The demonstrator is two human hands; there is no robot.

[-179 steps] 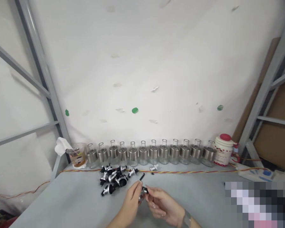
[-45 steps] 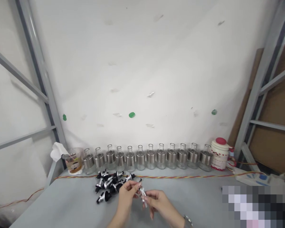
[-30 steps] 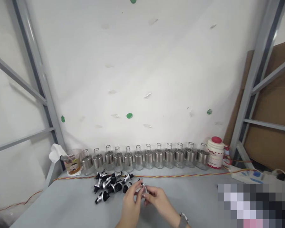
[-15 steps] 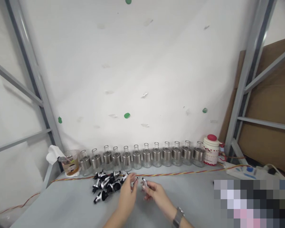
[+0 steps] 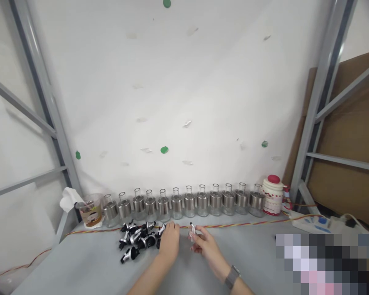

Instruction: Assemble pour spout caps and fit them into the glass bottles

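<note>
Pourer [image 5: 192,232], a small silver-and-black piece, sits in front of the bottles [image 5: 190,203], about level with the middle of the row and raised a little off the table [image 5: 89,266]; the right hand [image 5: 206,246] pinches it narrowly between thumb and fingertips, with its dark tip pointing up towards the bottles; a piece this small probably leaves room for little more than fingertips, and the pinch keeps most of it in sight. Left hand [image 5: 169,241] lies palm down just left of the pourer, also in front of the bottles, with its fingers curled over the right edge of the pile [image 5: 137,241]; whether they close on a piece I cannot tell, since the back of the hand hides them. That pile of like pieces lies loose in front of the left half of the bottles, seemingly kept close so either hand can reach it.

Bottles stand upright in one line along the wall, open necks up, each with a steel sleeve; set back like that, they appear to leave the table in front of them free for handling. A twisted red-and-yellow cable [image 5: 249,223] runs just in front of the bottles; a white jar [image 5: 273,196] with a red lid ends the row on the right, a cup [image 5: 90,209] on the left.
</note>
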